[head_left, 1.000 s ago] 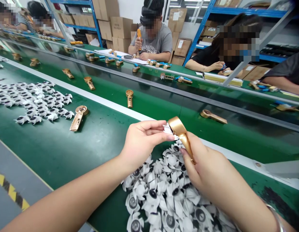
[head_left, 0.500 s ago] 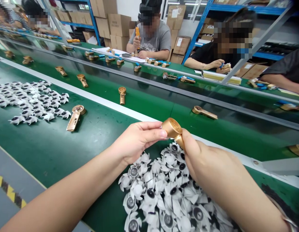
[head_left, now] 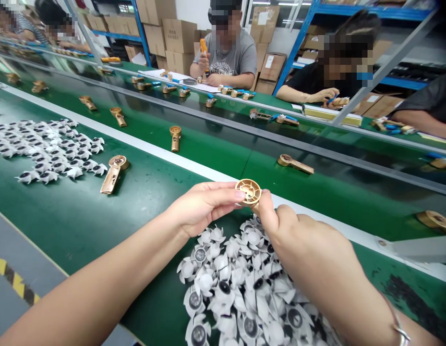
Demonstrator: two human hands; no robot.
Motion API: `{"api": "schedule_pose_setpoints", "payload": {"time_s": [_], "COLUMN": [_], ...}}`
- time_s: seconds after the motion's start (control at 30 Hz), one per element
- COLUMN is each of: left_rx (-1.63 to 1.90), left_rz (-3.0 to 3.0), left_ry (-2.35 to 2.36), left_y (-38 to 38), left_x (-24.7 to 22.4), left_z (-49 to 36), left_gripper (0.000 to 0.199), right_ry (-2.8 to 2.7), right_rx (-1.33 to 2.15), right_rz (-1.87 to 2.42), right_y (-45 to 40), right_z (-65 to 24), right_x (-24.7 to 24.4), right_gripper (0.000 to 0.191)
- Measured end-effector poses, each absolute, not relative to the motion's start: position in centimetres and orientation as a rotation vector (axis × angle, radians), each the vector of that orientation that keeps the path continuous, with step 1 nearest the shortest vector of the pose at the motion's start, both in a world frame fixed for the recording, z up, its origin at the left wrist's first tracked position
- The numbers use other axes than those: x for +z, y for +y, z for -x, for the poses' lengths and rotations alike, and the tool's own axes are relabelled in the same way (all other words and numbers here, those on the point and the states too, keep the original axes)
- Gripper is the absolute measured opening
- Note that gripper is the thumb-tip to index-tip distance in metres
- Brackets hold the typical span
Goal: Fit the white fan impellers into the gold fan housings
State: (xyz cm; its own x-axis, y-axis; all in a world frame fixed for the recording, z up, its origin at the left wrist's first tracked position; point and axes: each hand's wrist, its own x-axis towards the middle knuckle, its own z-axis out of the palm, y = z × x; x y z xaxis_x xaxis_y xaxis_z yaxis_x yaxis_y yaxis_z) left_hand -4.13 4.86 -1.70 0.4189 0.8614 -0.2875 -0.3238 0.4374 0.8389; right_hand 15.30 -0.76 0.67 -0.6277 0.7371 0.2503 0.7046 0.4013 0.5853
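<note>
A gold fan housing, with a round ribbed head and a short visible stretch of handle, is held between my two hands above the pile of blades. My left hand pinches the left rim of the head, thumb on top and fingers beneath. My right hand wraps round the handle and hides most of it. The open ribbed face of the head is turned up toward me. Just below lies a heap of white fan blades, several showing dark round hubs.
Another gold housing lies on the green table at left, beside rows of white fan blades. Past a white strip, more housings lie on the green belt. Co-workers sit across behind a metal rail; one person grips an orange tool.
The housing in my hands has tilted, so its ribbed face now shows more fully, and moved slightly left. Nearby housings on the belt have shifted left.
</note>
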Motion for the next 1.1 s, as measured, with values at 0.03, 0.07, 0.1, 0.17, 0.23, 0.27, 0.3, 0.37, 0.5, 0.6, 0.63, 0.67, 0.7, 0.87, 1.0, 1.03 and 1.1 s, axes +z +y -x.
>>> {"api": "schedule_pose_setpoints", "payload": {"time_s": [0.03, 0.07, 0.1, 0.17, 0.23, 0.27, 0.3, 0.37, 0.5, 0.6, 0.63, 0.67, 0.7, 0.87, 1.0, 1.03, 1.1], "left_rx": [0.849, 0.853, 0.864, 0.901, 0.921, 0.915, 0.901, 0.889, 0.961, 0.967, 0.97, 0.982, 1.0, 0.899, 0.519, 0.432, 0.265], "left_rz": [-0.78, -0.778, -0.779, -0.793, -0.822, -0.836, -0.846, -0.87, -1.056, -1.205, -1.251, -1.301, -1.361, -1.942, -2.519, -2.597, -2.677], "left_ry": [0.817, 0.828, 0.837, 0.843, 0.823, 0.814, 0.808, 0.809, 0.83, 0.856, 0.886, 0.935, 1.006, 1.246, 0.914, 0.849, 0.769], "left_y": [4.9, 4.9, 4.9, 4.8, 4.6, 4.4, 4.3, 4.2, 4.2, 4.4, 4.5, 4.8, 5.0, 7.3, 9.3, 9.7, 10.6], "left_x": [-1.7, -1.7, -1.6, -1.1, -0.4, 0.0, 0.3, 0.8, 0.9, 0.2, -0.2, -0.6, -1.2, -3.8, -4.0, -3.9, -3.6], "left_z": [4.1, 4.1, 4.1, 4.2, 4.4, 4.5, 4.6, 4.8, 4.6, 4.3, 4.2, 4.1, 4.1, 4.0, 2.4, 1.8, 0.5], "left_gripper": [0.038, 0.038, 0.038, 0.036, 0.034, 0.033, 0.034, 0.039, 0.048, 0.042, 0.041, 0.041, 0.044, 0.037, 0.043, 0.046, 0.048], "right_ry": [2.586, 2.586, 2.595, 2.652, 2.727, 2.76, 2.789, 2.85, 2.91, 2.844, 2.826, 2.819, 2.814, 2.676, 2.676, 2.687, 2.703], "right_rx": [1.043, 1.035, 1.017, 0.901, 0.674, 0.536, 0.382, -0.017, -1.063, -1.394, -1.388, -1.282, -1.099, -0.289, -0.269, -0.255, -0.203], "right_rz": [-1.34, -1.346, -1.358, -1.429, -1.566, -1.639, -1.705, -1.789, -1.558, -1.431, -1.439, -1.47, -1.526, -1.782, -1.701, -1.706, -1.774], "right_y": [-0.7, -0.6, -0.4, 0.0, 0.5, 0.7, 0.8, 0.9, 0.7, 1.7, 2.7, 4.0, 5.7, 15.0, 17.9, 17.6, 15.7], "right_z": [-15.3, -15.2, -15.2, -15.3, -15.6, -15.8, -16.1, -16.7, -17.9, -18.4, -18.5, -18.6, -18.6, -17.8, -17.6, -18.3, -20.8], "right_x": [0.6, 0.5, 0.3, 0.0, -0.2, -0.2, 0.0, 0.7, 3.0, 3.9, 3.9, 3.6, 3.2, -0.8, -2.0, -1.6, -0.5], "right_gripper": [0.051, 0.051, 0.05, 0.044, 0.042, 0.043, 0.045, 0.045, 0.029, 0.033, 0.037, 0.041, 0.044, 0.031, 0.028, 0.027, 0.027]}}
